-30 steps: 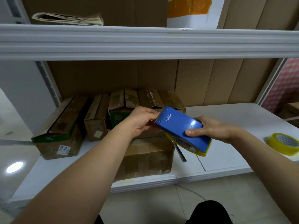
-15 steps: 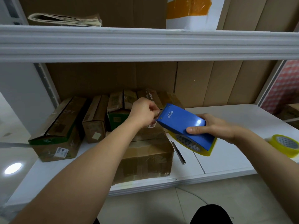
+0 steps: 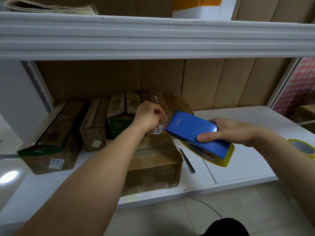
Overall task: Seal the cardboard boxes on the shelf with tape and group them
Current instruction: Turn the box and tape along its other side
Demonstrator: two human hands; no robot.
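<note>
Right hand (image 3: 233, 132) clamped on the blue tape dispenser (image 3: 196, 132), thumb flat across its near face, other fingers wrapped round the rear end, roll of yellow-edged tape (image 3: 213, 155) slung beneath. Dispenser held tilted, front end raised, above the white shelf (image 3: 238, 169). Left hand (image 3: 148, 116) just left of the dispenser's front end, fingers curled tight with thumb and forefinger pressed together; whether a tape end sits between them, cannot tell. Directly under that hand and the dispenser's nose, the front cardboard box (image 3: 153, 167), top flaps closed, small white label (image 3: 158, 130) showing by the knuckles. Right of that box, lying on the shelf under the dispenser, a thin metal blade or cutter (image 3: 187, 160). Behind and left of the front box, a row of longer boxes: green-trimmed box with a printed sticker (image 3: 49, 142) at far left, narrow brown box (image 3: 95, 126) next, then a green-fronted box (image 3: 121, 113) and a taped brown box (image 3: 163, 101) against the cardboard back wall. Far right of the dispenser, at the shelf edge, a spare tape roll (image 3: 303, 148). Above, upper shelf beam (image 3: 153, 34) with folded paper (image 3: 51, 7).
</note>
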